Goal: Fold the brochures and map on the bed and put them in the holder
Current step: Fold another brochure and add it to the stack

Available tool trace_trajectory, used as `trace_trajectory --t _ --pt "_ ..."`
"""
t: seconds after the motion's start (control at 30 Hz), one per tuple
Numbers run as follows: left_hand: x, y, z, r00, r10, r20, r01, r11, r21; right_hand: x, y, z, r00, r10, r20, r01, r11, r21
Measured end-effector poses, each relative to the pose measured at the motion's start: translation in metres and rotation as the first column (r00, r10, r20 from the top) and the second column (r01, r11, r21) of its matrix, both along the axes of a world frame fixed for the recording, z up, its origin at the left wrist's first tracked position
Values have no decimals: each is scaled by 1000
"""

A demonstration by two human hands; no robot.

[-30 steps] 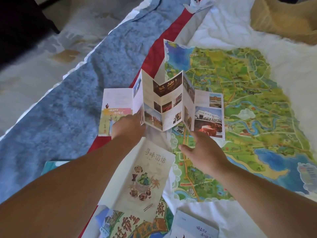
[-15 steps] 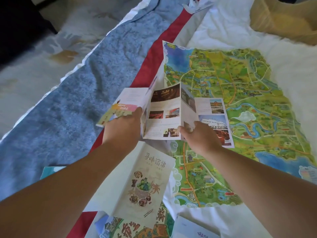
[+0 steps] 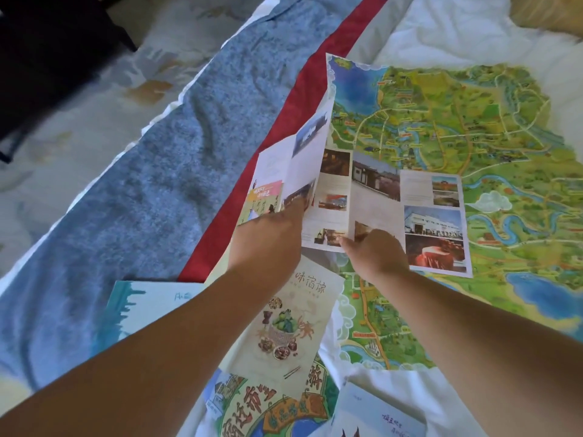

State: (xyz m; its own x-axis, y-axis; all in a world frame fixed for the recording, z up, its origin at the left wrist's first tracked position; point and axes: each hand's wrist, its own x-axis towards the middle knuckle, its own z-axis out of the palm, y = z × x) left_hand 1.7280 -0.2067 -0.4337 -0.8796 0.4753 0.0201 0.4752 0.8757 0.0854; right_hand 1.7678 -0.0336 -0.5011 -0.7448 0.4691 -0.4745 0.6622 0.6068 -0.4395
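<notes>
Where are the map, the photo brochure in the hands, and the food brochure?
map [image 3: 457, 127]: head view, green middle part.
photo brochure [image 3: 375, 200]: head view, middle panel.
food brochure [image 3: 290, 329]: head view, basket drawing on the cover.

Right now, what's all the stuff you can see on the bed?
bed cover: one, white, right half of the bed.
blanket: one, blue with a red stripe, left half.
map: one, green and blue, open on the bed cover.
photo leaflet: one, white, half unfolded, over the map's left edge.
food leaflet: one, cream, beside the map's lower left part.
teal leaflet: one, teal, lower left on the blanket.
cartoon leaflet: one, many colours, bottom middle.
pale leaflet: one, white, bottom edge.
left hand: one, holds the photo leaflet's left part.
right hand: one, pinches its bottom edge.
</notes>
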Motion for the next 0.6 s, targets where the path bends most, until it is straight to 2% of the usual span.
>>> trace_trajectory --t 0.1,0.17,0.3,0.43,0.6 --pt "6 4 7 999 -3 33 1 999 51 3 -4 -2 997 -63 -53 57 993 -106" --pt "8 7 13 998 0 56 -6 994 112 11 -3 -1 997 54 -57 -60 993 -106" --pt "15 10 26 998 21 54 -32 980 195 31 3 -8 956 291 -27 -291 957 8" --pt "22 7 43 999 38 13 -40 979 202 39 5 -13 936 350 34 -352 929 119" --pt "41 -3 66 999 32 -43 -21 970 244 55 2 -15 925 380 -25 -372 916 147"
